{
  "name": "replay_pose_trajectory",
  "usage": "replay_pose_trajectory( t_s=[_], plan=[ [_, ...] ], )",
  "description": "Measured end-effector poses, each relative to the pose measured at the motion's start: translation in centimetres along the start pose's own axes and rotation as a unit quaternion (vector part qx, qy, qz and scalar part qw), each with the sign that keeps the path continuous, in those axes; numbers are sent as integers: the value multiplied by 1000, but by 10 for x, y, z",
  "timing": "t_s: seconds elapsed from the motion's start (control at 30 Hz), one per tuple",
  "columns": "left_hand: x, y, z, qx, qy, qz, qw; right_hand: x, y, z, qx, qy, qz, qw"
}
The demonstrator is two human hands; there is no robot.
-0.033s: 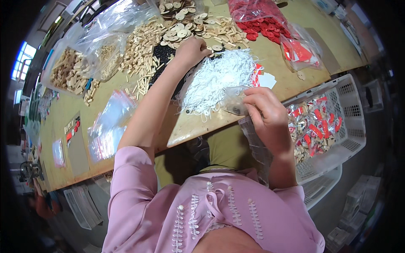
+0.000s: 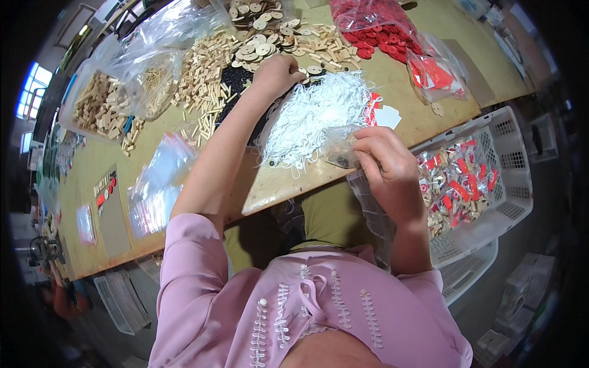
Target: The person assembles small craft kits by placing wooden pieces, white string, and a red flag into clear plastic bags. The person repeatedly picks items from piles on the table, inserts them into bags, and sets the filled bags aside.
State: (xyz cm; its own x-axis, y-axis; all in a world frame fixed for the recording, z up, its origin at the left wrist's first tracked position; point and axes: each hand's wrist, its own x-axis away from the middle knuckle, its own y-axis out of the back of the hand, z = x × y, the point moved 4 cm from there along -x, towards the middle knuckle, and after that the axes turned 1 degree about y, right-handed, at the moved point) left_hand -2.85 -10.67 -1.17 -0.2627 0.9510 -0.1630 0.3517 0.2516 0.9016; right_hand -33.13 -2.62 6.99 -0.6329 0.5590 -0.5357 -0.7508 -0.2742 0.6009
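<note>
My left hand [image 2: 276, 75] reaches far over the table with its fingers curled together, at the near edge of a heap of round wooden discs [image 2: 261, 48]. Whatever its fingertips hold, if anything, is hidden. Under and beside that wrist spreads a pile of small black rings [image 2: 234, 83]. My right hand [image 2: 388, 164] pinches a small clear plastic bag [image 2: 339, 147] at the table's near edge; a few small pieces, some dark, show inside. Between both hands lies a big tangle of white strings [image 2: 322, 113]. White and red cards [image 2: 388, 116] stick out at its right.
Wooden blocks and sticks [image 2: 205, 64] lie heaped at left, near a clear tub of blocks [image 2: 98, 107]. Empty zip bags [image 2: 161, 190] are stacked left. Red discs [image 2: 389, 43] lie far right. A white basket [image 2: 512, 165] of filled bags stands right, beside the table edge.
</note>
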Motion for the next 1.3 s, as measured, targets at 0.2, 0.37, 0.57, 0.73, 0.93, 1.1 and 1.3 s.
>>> replay_pose_trajectory(
  t_s=[0.2,0.37,0.57,0.73,0.93,1.1,1.3],
  plan=[
    [12,12,15,323,21,-27,946,-8,0,-9,-28,2,17,999],
    [74,72,-73,530,-83,20,844,-20,-2,-13,-65,-22,51,996],
    [101,84,-116,269,-230,-4,935,-26,1,-16,-66,-24,55,996],
    [21,51,-74,164,-172,-1,971,-18,-3,-18,-66,-3,46,997],
    [-57,-30,-46,43,-232,58,970,-17,-1,-22,-93,-22,45,994],
    [-71,-31,-50,-2,-237,119,964,-14,-1,-31,-99,-26,46,994],
    [-47,-2,-45,343,-85,118,928,-19,0,-35,-102,-39,45,993]
  ],
)
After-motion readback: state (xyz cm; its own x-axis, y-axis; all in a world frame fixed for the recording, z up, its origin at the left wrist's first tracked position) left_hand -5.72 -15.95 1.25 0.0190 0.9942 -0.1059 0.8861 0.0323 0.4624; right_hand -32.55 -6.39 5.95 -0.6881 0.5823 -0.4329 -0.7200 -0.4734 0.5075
